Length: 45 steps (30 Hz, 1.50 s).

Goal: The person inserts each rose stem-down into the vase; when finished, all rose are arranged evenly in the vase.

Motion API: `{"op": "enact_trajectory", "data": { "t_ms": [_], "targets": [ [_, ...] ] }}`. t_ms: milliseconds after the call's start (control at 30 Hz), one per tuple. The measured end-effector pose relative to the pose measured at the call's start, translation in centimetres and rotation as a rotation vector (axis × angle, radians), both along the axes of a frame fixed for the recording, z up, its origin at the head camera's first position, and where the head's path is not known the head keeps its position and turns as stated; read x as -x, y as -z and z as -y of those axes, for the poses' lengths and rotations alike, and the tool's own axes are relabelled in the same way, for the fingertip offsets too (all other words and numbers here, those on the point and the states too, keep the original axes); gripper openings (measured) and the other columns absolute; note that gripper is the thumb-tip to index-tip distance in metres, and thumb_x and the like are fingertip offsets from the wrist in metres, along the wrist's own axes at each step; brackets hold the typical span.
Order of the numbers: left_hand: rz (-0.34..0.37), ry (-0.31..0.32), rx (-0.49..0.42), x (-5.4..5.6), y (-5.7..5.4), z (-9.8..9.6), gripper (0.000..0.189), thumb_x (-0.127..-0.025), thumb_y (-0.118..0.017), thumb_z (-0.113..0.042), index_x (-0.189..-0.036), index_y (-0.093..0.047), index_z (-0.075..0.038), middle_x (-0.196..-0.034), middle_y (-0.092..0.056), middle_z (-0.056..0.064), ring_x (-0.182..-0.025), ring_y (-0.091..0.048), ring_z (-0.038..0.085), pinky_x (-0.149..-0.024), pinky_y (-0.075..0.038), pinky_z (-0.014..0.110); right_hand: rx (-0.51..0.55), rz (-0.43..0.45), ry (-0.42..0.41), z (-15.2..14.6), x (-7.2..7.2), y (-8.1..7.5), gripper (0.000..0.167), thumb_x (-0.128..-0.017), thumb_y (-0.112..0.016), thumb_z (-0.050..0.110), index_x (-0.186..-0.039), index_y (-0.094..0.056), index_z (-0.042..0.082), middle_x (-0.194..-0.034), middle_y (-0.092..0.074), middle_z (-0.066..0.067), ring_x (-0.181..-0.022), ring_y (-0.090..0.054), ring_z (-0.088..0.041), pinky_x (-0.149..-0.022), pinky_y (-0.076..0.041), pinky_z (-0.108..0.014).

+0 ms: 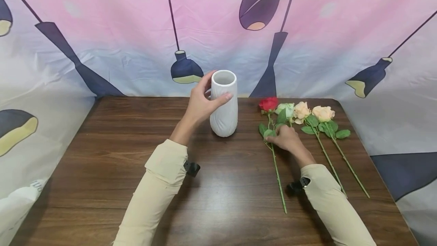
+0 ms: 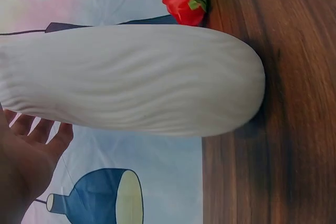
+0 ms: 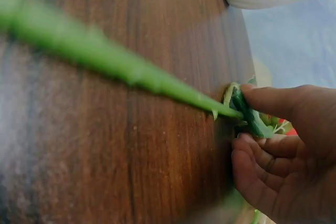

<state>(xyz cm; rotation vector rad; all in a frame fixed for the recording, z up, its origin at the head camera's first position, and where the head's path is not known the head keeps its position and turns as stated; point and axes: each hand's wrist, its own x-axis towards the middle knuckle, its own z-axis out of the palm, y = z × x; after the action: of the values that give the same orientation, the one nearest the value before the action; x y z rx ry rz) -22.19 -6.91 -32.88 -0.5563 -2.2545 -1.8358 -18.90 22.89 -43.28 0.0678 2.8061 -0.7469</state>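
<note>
Right hand (image 1: 286, 138) pinches the red rose (image 1: 268, 104); left hand (image 1: 202, 100) grips the vase (image 1: 224, 117). I see no stems in it yet.

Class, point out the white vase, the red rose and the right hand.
White vase (image 1: 224, 115): head view, on the middle of its body.
Red rose (image 1: 268, 104): head view, on its petals.
Right hand (image 1: 288, 138): head view, on the back of the hand.

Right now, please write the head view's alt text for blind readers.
A person's left hand holds a tall white textured vase upright, while their right hand pinches the green, leafy stem of a red rose. A pale green rose and two peach roses lie on a dark brown wooden table.
</note>
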Motion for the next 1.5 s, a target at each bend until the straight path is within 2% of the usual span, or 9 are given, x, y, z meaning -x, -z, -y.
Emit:
{"op": "enact_trajectory", "data": {
  "t_ms": [400, 500, 600, 700, 800, 1000, 1133, 1267, 1500],
  "targets": [
    [0.009, -0.014, -0.040, 0.5, -1.2, -0.4, 0.062, -0.079, -0.084, -0.014, -0.136, -0.061, -0.008, -0.124, -0.067, 0.014, -0.110, -0.067, 0.026, -0.092, -0.058, 0.040, 0.089, 0.080, -0.036, -0.8, 0.5, -0.1, 0.024, -0.095, -0.068, 0.023, -0.082, -0.060, 0.005, -0.061, -0.055, 0.000, -0.060, -0.053, -0.015, -0.060, -0.045, -0.027],
    [0.003, -0.007, -0.050, 0.5, -1.3, -0.4, 0.060, -0.079, -0.084, -0.013, -0.135, -0.062, -0.008, -0.122, -0.067, 0.014, -0.108, -0.067, 0.024, -0.089, -0.058, 0.035, 0.214, 0.114, -0.062, -1.2, 0.5, -0.1, 0.027, -0.097, -0.066, 0.017, -0.108, -0.066, -0.008, -0.076, -0.070, -0.011, -0.061, -0.060, -0.009, -0.062, -0.052, -0.025],
    [-0.002, 0.000, -0.046, 0.5, -1.4, -0.3, 0.059, -0.078, -0.083, -0.013, -0.133, -0.063, -0.008, -0.121, -0.068, 0.014, -0.106, -0.068, 0.022, -0.086, -0.059, 0.033, 0.373, 0.165, -0.067, -1.5, 0.6, -0.1, 0.047, -0.100, -0.062, 0.013, -0.136, -0.052, -0.015, -0.100, -0.072, -0.019, -0.067, -0.064, -0.004, -0.068, -0.057, -0.023],
    [-0.002, 0.005, -0.042, 0.6, -1.3, -0.3, 0.058, -0.078, -0.084, -0.012, -0.133, -0.063, -0.008, -0.119, -0.068, 0.014, -0.104, -0.068, 0.021, -0.084, -0.059, 0.032, 0.552, 0.196, -0.044, -1.8, 0.6, -0.5, 0.056, -0.102, -0.059, 0.010, -0.146, -0.038, -0.017, -0.097, -0.072, -0.010, -0.069, -0.066, 0.000, -0.069, -0.059, -0.021],
    [-0.003, 0.001, -0.039, 0.7, -1.2, -0.3, 0.059, -0.077, -0.084, -0.011, -0.132, -0.064, -0.007, -0.119, -0.069, 0.015, -0.102, -0.068, 0.021, -0.082, -0.059, 0.031, 0.713, 0.191, 0.007, -1.8, 0.6, -1.5, 0.049, -0.101, -0.059, 0.009, -0.143, -0.045, -0.013, -0.081, -0.067, 0.006, -0.068, -0.067, 0.002, -0.067, -0.059, -0.018],
    [-0.002, -0.017, -0.047, 0.7, -1.1, -0.3, 0.059, -0.077, -0.085, -0.013, -0.132, -0.064, -0.008, -0.119, -0.069, 0.014, -0.102, -0.068, 0.021, -0.081, -0.059, 0.030, 0.927, 0.118, 0.051, -1.9, 0.8, -3.9, 0.008, -0.101, -0.061, 0.008, -0.106, -0.060, 0.014, -0.077, -0.070, 0.014, -0.068, -0.069, 0.000, -0.065, -0.059, -0.017],
    [-0.002, -0.018, -0.047, 0.6, -1.1, -0.5, 0.060, -0.078, -0.085, -0.013, -0.133, -0.063, -0.008, -0.120, -0.069, 0.014, -0.103, -0.067, 0.021, -0.082, -0.059, 0.031, 1.013, 0.050, 0.105, -1.9, 0.8, -5.0, 0.016, -0.100, -0.062, 0.008, -0.115, -0.056, 0.010, -0.077, -0.073, 0.014, -0.068, -0.070, 0.000, -0.065, -0.059, -0.016],
    [-0.001, -0.013, -0.060, 0.5, -0.9, -0.7, 0.061, -0.078, -0.085, -0.012, -0.135, -0.062, -0.007, -0.121, -0.068, 0.014, -0.104, -0.067, 0.022, -0.084, -0.059, 0.032, 1.128, 0.005, 0.183, -1.8, 0.9, -5.8, 0.010, -0.098, -0.065, 0.008, -0.101, -0.064, 0.018, -0.078, -0.074, 0.014, -0.068, -0.069, 0.000, -0.063, -0.058, -0.017],
    [0.001, -0.008, -0.079, 0.5, -0.9, -1.0, 0.060, -0.078, -0.085, -0.011, -0.134, -0.063, -0.006, -0.120, -0.068, 0.015, -0.104, -0.067, 0.021, -0.085, -0.059, 0.033, 1.283, -0.066, 0.278, -1.7, 1.0, -7.2, 0.024, -0.096, -0.069, 0.012, -0.107, -0.047, 0.011, -0.086, -0.067, 0.013, -0.070, -0.067, -0.002, -0.063, -0.057, -0.018]
  ]
}}
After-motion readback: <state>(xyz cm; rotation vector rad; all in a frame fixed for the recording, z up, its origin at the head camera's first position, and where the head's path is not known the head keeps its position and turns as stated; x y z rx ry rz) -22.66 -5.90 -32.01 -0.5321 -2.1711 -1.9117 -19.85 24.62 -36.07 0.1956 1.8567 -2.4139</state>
